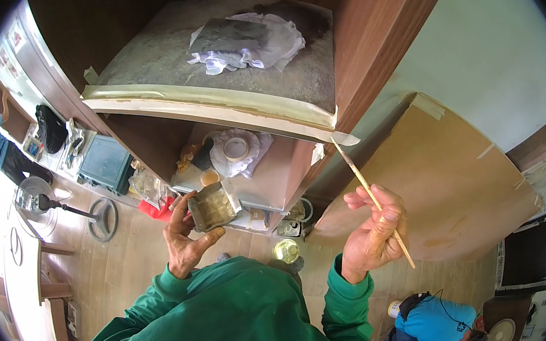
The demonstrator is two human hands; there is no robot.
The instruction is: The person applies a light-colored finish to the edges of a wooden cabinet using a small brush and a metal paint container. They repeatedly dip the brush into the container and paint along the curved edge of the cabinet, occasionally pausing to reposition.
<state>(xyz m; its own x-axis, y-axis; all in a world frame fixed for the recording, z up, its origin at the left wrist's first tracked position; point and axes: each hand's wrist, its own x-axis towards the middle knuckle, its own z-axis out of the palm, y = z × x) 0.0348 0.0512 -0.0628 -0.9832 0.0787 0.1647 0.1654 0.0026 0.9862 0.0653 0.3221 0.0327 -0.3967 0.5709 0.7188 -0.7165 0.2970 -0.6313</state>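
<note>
My right hand [378, 231] pinches a thin wooden paintbrush [366, 185]. The brush tip is at the right end of a shelf's front edge, by the masking tape [213, 111] along it; whether it touches I cannot tell. Lower and to the left, my left hand [190, 240] grips a small square tray [213, 207], its inside stained brownish grey. Both hands are in front of a brown wooden cabinet [381, 55]. On its grey upper shelf [145, 57] lies a crumpled white cloth [287, 39] with a dark flat sheet [230, 37] on top.
The lower shelf holds a round bowl [236, 148] on white cloth. A large brown board [445, 182] leans against the wall at right. Near my feet stands a yellowish can [286, 250]. A person in blue [436, 326] crouches at lower right; a fan [37, 198] stands left.
</note>
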